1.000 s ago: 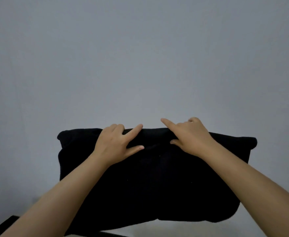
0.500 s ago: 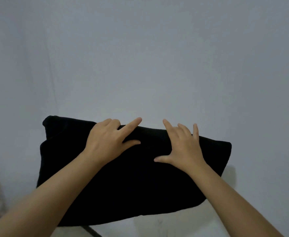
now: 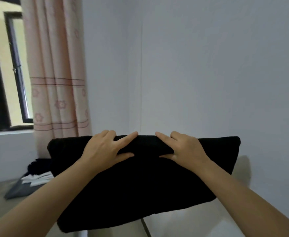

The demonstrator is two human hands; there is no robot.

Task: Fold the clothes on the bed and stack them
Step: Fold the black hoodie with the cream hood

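Both hands are gripping the top fold of a black folded garment [image 3: 140, 185] that is hanging in the air in front of the person. The left hand [image 3: 104, 149] is curling its outer fingers over the upper edge, forefinger lying along it and thumb pressing the near face. The right hand [image 3: 183, 147] is mirroring that hold. Behind, low at the left, a pile of dark and white clothes [image 3: 32, 178] is lying near a flowered pink curtain [image 3: 54, 65] beside a dark-framed window [image 3: 5, 69].
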